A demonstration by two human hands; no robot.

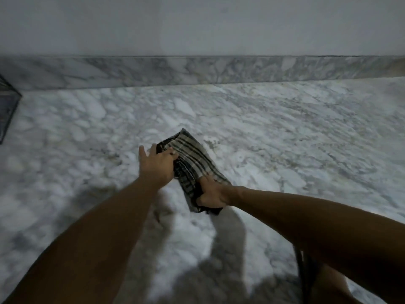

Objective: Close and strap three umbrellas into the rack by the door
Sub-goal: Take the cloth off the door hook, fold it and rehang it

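Note:
A folded umbrella [192, 159] with dark and pale plaid cloth is held out over the marble floor, its far end pointing away and slightly left. My right hand [213, 195] grips its near end, fingers wrapped around the bunched cloth. My left hand [158, 165] rests against the umbrella's left side near the far end, thumb and fingers spread on the cloth. The handle and strap are hidden by my hands and the folds.
Grey-white marble floor [285, 139] runs to a marble skirting [197, 70] below a plain wall. A dark wire-framed object [7, 106] stands at the left edge. A dark strap-like thing [303, 270] hangs near my right arm at the bottom.

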